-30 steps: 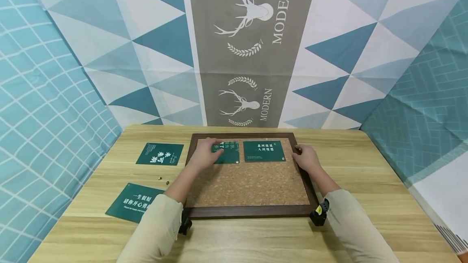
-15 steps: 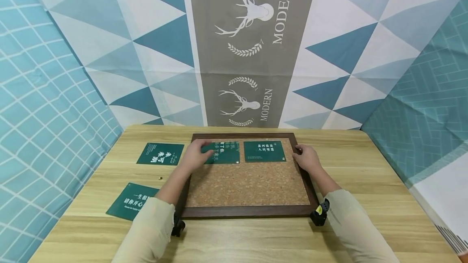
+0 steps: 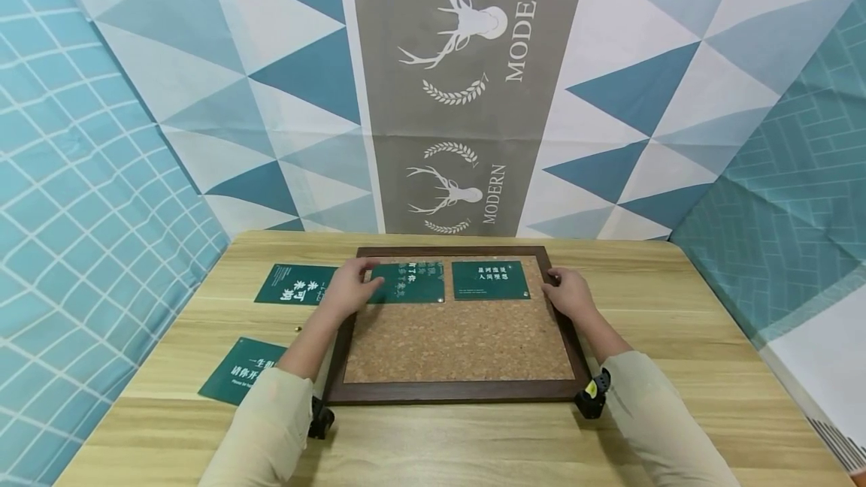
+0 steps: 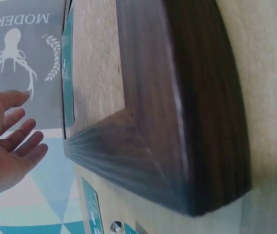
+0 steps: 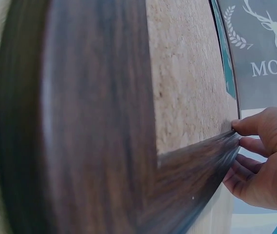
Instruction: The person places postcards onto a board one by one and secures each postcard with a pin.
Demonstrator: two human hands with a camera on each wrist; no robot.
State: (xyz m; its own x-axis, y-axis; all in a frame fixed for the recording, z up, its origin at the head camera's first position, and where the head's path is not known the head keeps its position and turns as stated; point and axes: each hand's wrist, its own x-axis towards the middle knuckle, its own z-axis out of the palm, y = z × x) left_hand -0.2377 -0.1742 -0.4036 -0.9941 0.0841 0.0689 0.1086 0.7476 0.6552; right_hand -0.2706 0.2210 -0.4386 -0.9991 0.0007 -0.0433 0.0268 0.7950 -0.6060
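A cork board [image 3: 460,344] in a dark brown wooden frame lies on the table. Two green cards with white lettering lie side by side along its far edge: a left card [image 3: 413,284] and a right card [image 3: 491,280]. My left hand [image 3: 345,291] hovers over the frame's left side, beside the left card. Its fingers are loosely bent with nothing between them, as the left wrist view shows. With thumb on top and fingers at the outer side, my right hand [image 5: 269,156] holds the frame's right edge. Small pins show at corners of the cards.
Left of the board lie two more green cards, a far card [image 3: 287,284] and a near card [image 3: 237,374], both partly behind the left arm. A small brass pin [image 3: 298,329] rests between them. A patterned cloth wall [image 3: 449,111] stands behind the table.
My left hand has moved left off the left card, uncovering more of it. The left forearm now hides one of the two loose pins. My right hand stays at the frame.
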